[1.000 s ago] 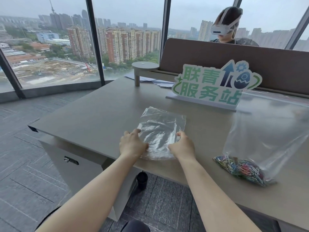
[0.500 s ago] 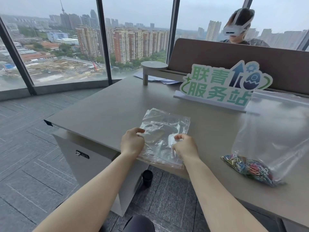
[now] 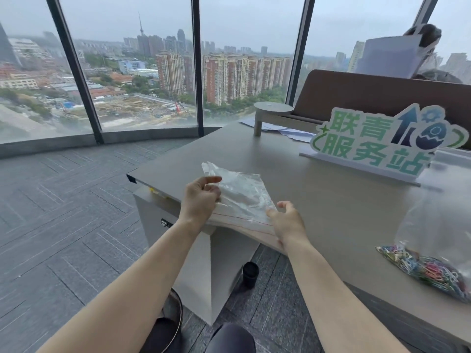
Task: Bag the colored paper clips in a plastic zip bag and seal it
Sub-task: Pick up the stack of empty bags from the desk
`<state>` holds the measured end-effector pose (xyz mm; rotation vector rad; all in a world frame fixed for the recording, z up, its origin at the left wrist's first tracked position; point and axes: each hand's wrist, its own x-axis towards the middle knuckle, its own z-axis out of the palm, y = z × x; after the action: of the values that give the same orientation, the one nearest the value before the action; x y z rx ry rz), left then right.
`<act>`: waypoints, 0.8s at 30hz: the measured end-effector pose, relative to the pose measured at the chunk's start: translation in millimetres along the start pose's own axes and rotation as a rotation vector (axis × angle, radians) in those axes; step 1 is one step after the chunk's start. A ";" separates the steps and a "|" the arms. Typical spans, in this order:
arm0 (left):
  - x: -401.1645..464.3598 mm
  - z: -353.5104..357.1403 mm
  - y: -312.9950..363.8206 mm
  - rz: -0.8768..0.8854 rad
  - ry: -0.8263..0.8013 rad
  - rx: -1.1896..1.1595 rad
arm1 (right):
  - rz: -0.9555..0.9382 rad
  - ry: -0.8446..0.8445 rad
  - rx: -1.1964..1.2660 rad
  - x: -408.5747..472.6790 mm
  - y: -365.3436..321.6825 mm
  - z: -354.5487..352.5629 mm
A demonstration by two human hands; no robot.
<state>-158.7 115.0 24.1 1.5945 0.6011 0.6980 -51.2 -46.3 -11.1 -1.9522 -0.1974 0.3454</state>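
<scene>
A clear, empty plastic zip bag (image 3: pixel 242 197) with a red seal line along its near edge lies at the front edge of the grey table (image 3: pixel 344 200). My left hand (image 3: pixel 200 198) pinches its left side between thumb and fingers and lifts it slightly. My right hand (image 3: pixel 289 221) rests at the bag's near right corner by the seal line, fingers spread; whether it grips the plastic I cannot tell. At the far right, a heap of colored paper clips (image 3: pixel 423 268) lies inside a larger clear bag (image 3: pixel 441 220) that stands up from the table.
A green and white sign (image 3: pixel 382 143) stands at the back of the table, with a small round stand (image 3: pixel 272 110) and papers to its left. A brown partition (image 3: pixel 382 95) runs behind, with a person beyond it. A black cup (image 3: pixel 251 273) sits on the floor under the table.
My left hand has lifted the zip bag's left side off the table and my right hand has slid to its near right corner. The camera has turned left.
</scene>
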 end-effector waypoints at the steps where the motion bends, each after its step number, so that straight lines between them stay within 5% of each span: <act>1: -1.7 -10.1 3.2 0.014 0.023 -0.014 | 0.020 -0.030 0.027 -4.0 -3.6 6.9; 11: -15.9 -113.5 5.4 0.101 0.268 -0.018 | -0.100 -0.309 0.324 -53.5 -45.9 86.5; 24: -65.3 -241.0 -60.2 0.049 0.556 0.056 | -0.154 -0.579 0.273 -123.6 -40.7 204.7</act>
<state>-379.0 239.0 -21.7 1.4674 0.9927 1.1849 -234.4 111.4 -30.3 -1.5176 -0.6359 0.7881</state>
